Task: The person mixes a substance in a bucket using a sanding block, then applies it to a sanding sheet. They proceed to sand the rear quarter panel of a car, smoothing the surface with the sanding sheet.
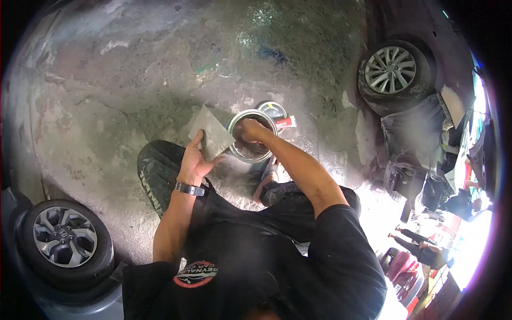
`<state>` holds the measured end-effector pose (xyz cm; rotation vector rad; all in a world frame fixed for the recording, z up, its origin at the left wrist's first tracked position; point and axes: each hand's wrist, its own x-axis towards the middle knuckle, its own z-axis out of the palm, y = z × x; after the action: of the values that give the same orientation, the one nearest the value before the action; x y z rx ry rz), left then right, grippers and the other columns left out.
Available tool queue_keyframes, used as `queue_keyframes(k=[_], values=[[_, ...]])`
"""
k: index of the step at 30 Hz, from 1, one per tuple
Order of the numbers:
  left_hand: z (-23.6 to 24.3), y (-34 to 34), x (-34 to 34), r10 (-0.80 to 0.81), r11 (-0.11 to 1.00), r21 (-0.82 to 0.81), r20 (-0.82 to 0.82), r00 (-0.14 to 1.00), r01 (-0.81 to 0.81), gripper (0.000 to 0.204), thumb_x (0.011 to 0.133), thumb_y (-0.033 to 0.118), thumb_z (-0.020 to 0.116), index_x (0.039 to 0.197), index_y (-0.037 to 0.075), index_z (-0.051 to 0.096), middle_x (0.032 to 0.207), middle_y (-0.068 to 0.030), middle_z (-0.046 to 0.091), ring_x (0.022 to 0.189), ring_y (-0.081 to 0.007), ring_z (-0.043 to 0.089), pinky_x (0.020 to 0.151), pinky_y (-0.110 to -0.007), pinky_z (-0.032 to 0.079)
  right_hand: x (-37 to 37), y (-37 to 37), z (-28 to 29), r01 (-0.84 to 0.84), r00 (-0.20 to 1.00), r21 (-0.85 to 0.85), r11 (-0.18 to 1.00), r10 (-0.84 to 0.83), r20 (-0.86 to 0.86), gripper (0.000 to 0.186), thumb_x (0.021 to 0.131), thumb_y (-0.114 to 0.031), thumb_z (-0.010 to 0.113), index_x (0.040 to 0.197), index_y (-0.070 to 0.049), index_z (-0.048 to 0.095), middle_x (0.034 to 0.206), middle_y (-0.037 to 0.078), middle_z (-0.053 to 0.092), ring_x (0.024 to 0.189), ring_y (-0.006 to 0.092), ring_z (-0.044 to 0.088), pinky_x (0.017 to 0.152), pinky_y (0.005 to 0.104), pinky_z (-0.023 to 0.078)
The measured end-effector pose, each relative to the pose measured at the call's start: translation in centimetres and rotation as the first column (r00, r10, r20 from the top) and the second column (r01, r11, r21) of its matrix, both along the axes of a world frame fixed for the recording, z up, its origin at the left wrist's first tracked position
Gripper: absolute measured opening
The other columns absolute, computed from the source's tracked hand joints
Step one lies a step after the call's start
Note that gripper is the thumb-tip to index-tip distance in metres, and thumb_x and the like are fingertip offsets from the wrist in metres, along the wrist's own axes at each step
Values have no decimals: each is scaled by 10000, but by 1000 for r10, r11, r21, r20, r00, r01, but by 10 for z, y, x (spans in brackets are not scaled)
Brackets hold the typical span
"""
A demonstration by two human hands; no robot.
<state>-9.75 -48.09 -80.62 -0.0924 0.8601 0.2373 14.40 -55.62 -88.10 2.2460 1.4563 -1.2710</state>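
My left hand (196,161) grips a thin, flat, pale board (211,132) by its near corner, with the thumb along one side. The board lies tilted beside an open round metal can (246,158), its right corner close to the can's rim. Into that can reaches my right hand (253,131), its fingers curled down inside; what they hold is hidden. Just beyond the can is a round dark lid (272,109) with a bright rim. A red and white tube (286,122) lies across the lid's near edge.
Rough, stained concrete floor (133,80) surrounds me. A car wheel (65,234) stands at the lower left, another wheel (392,72) at the upper right beside a dark car body. People and a red vehicle (405,274) show at the bright right edge. My bare foot (264,186) is near the can.
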Motion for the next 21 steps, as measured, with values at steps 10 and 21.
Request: queue_keyframes(k=[10,21], values=[[-2,-1,3,2,999,33,31,1000,-3,500,991,474,531,1300,81,537,1193,-185,660,1072,-411,617,993,-672,381,-3,-1,60,510,779,-149,847,-528,-338,540,788,-69,658,1324,-131,627,1095,190,697,907,290,683,639,472,599],[-1,4,-6,154,933,320,61,986,-166,436,965,330,644,1284,46,555,1182,-81,653,1081,-257,628,953,-440,488,2,-40,146,327,934,276,904,-266,-238,503,846,-93,635,1343,-41,584,1293,200,619,1132,252,612,917,356,515]])
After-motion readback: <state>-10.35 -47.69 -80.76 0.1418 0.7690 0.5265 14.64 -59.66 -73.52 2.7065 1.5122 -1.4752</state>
